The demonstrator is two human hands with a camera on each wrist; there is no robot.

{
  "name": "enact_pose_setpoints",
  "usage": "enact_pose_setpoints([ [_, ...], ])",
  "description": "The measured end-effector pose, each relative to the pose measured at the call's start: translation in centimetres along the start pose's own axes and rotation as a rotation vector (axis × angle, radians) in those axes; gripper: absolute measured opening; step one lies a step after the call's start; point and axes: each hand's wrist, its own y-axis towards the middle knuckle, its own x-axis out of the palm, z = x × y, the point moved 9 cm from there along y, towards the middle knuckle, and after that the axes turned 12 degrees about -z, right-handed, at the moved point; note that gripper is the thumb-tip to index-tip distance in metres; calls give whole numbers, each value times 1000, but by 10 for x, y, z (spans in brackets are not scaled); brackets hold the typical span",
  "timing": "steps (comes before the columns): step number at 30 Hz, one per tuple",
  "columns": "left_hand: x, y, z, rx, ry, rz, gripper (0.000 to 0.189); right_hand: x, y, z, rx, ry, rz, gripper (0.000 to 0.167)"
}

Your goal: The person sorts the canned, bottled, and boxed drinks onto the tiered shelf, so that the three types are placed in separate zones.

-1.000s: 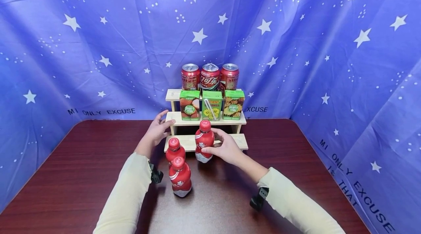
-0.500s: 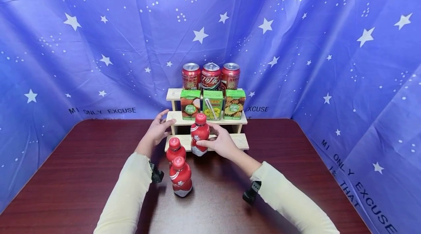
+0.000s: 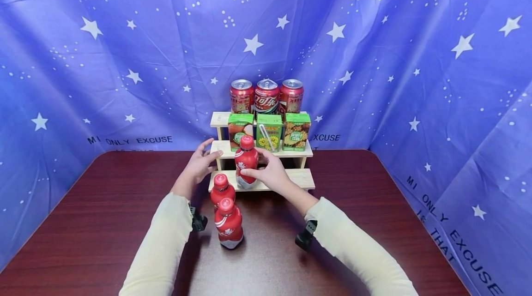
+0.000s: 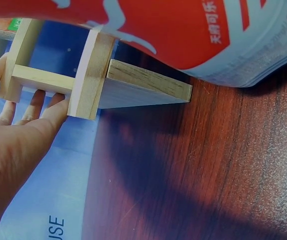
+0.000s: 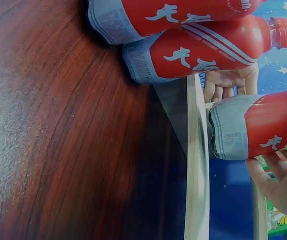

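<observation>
In the head view my right hand [image 3: 272, 172] grips a red drink bottle [image 3: 245, 162] from its right side, thumb across the front. The bottle stands upright close over the lowest step of a three-tier wooden display stand [image 3: 301, 178]. The right wrist view shows the bottle's silver base [image 5: 229, 129] close to that step's front edge. My left hand [image 3: 197, 166] holds the stand's left end, its thumb on the middle step and fingers along the side. Two more red bottles, a rear one [image 3: 221, 190] and a front one [image 3: 228, 227], stand on the table before the stand.
Three red cola cans [image 3: 266, 97] line the top step. Green drink cartons, one with a straw [image 3: 269, 135], stand on the middle step. The dark red wooden table [image 3: 357, 203] meets a blue star-patterned curtain [image 3: 166, 56] behind and at the sides.
My right hand has carried the bottle up, left and toward the stand, from in front of the lowest step to over it. My left hand and the other two bottles stay put.
</observation>
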Motion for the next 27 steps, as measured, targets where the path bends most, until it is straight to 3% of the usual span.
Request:
enact_pose_setpoints([
  [18, 3, 0, 1, -3, 12, -23, 71, 14, 22, 8, 50, -12, 33, 71],
  [27, 4, -1, 1, -2, 9, -23, 71, 20, 21, 6, 11, 1, 5, 70],
])
